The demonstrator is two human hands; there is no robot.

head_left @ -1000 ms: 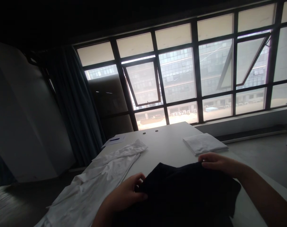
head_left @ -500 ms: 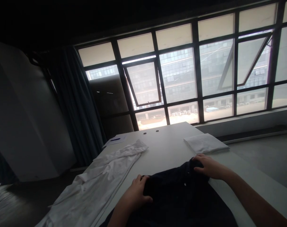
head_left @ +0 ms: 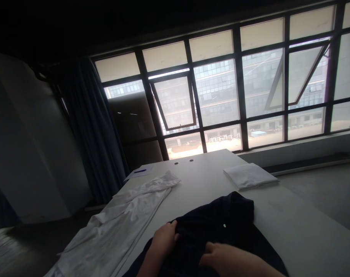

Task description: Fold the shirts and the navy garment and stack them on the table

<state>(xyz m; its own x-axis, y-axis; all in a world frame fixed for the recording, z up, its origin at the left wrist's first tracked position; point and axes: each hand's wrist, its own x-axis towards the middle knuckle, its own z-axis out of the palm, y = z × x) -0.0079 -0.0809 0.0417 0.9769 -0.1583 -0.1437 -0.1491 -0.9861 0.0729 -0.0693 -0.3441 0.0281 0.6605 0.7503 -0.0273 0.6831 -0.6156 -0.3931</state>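
A dark garment (head_left: 221, 227) with a small pale button lies on the white table (head_left: 293, 227) in front of me. My left hand (head_left: 163, 240) grips its left edge, fingers curled over the cloth. My right hand (head_left: 223, 257) rests on the garment near the bottom of the view, fingers pressed down on the fabric; I cannot see whether they pinch it.
A spread white garment (head_left: 125, 219) lies along the table's left side. A folded white cloth (head_left: 248, 175) sits at the far right. A paper with a blue pen (head_left: 140, 171) lies at the far left corner. Large windows (head_left: 218, 92) stand behind.
My right hand has left the garment's far right corner and come back toward me onto the middle of the cloth. The garment now lies flatter on the table.
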